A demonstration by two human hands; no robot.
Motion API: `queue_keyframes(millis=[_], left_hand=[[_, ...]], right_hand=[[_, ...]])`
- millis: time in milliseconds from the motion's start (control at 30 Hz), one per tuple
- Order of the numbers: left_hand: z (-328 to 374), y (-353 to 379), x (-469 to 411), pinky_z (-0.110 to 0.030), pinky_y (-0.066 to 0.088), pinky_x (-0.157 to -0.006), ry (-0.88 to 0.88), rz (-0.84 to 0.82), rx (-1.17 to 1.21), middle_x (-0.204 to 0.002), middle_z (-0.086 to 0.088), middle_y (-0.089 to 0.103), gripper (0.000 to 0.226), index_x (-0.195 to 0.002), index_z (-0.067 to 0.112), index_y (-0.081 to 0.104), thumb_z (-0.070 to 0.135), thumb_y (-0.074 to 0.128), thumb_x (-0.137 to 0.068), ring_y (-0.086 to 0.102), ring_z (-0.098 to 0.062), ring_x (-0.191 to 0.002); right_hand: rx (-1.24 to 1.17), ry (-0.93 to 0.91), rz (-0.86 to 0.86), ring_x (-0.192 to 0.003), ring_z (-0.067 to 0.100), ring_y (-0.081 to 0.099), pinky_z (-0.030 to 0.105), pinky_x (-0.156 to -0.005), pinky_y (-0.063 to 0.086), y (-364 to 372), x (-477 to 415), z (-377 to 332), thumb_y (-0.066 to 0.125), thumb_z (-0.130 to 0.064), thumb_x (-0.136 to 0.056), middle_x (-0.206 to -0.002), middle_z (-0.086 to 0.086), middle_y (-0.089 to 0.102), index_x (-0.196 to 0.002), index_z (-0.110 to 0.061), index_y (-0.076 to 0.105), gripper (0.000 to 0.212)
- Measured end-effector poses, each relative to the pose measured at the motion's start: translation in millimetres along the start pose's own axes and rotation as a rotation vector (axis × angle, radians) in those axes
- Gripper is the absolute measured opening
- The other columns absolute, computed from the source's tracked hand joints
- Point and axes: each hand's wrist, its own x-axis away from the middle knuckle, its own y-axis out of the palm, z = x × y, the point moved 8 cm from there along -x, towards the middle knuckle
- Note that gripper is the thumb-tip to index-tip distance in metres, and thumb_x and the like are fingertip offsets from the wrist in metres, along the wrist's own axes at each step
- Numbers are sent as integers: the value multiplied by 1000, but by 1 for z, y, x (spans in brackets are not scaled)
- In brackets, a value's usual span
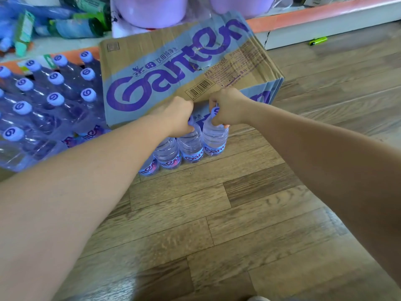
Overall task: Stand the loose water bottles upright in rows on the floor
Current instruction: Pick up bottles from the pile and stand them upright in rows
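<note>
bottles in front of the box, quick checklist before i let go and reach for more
1. Right hand grip on the right bottle neck: ok, fingers curled round it.
2. Left hand grip on the next bottle top: ok.
3. Row upright: ok, four bodies stand side by side.
4. End bottle base flat on the floor: cannot tell, it is partly hidden.
5. Box clear of the caps: cannot tell, its edge sits right at both hands.
6. Bare floor in front for another row: ok.
</note>
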Motion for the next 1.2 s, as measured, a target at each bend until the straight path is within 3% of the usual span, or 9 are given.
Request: queue_keyframes(millis=[200, 333, 533, 933, 1033, 1133, 1200], left_hand=[[0, 4, 3, -34, 40, -68, 10, 1, 15, -88, -10, 44, 20, -84, 15, 49, 25, 66, -81, 57, -35, -91], [1, 4, 5, -33, 38, -71, 30, 3, -14, -110, -17, 55, 29, -102, 7, 57, 25, 67, -83, 57, -35, -100], [3, 8, 6, -31, 35, -70, 78, -1, -30, -109, -14, 53, 26, -103, 5, 55, 19, 67, -84, 56, -34, -101], [8, 6, 8, -31, 33, -69, 163, -23, -133, -113, -14, 51, 32, -113, 4, 52, 19, 62, -87, 53, -33, -104], [7, 8, 8, -33, 37, -69, 190, -35, -129, -111, -12, 51, 33, -114, 6, 52, 20, 63, -86, 54, -32, -102], [5, 6, 9, -39, 46, -79, 201, -47, -103, -113, -10, 52, 39, -118, 11, 52, 26, 66, -84, 53, -32, -106], [0, -3, 14, -37, 42, -78, 183, -19, -49, -116, -9, 52, 45, -123, 14, 48, 35, 64, -85, 52, -30, -110]], right_hand=[[-14, 16, 19, -100, 30, 59, 31, -74, 47, -1, 4, -2, 64, -11, -76, -87, 4, 53, -109, -5, 60, 34], [6, 18, 48, -106, 30, 54, 32, -74, 46, 1, 5, -2, 63, -12, -76, -104, 13, 62, -107, -6, 60, 32], [5, -9, 64, -108, 29, 51, 34, -78, 44, 1, 9, -5, 61, -8, -77, -95, 2, 45, -106, -6, 61, 29], [-1, -8, 83, -109, 30, 51, 28, -71, 38, 1, 4, -2, 63, -9, -77, -100, 10, 50, -108, -6, 61, 32], [11, -5, 73, -108, 30, 51, 29, -73, 41, 2, 4, -1, 63, -11, -77, -111, 15, 55, -108, -7, 60, 32], [92, -18, 49, -110, 31, 52, 35, -82, 45, 4, 6, -5, 63, -19, -80, -118, 14, 54, -113, -10, 57, 35], [216, 1, 68, -111, 31, 54, 35, -78, 43, 0, 7, -8, 61, -35, -82, -121, 8, 53, -118, -15, 54, 41]])
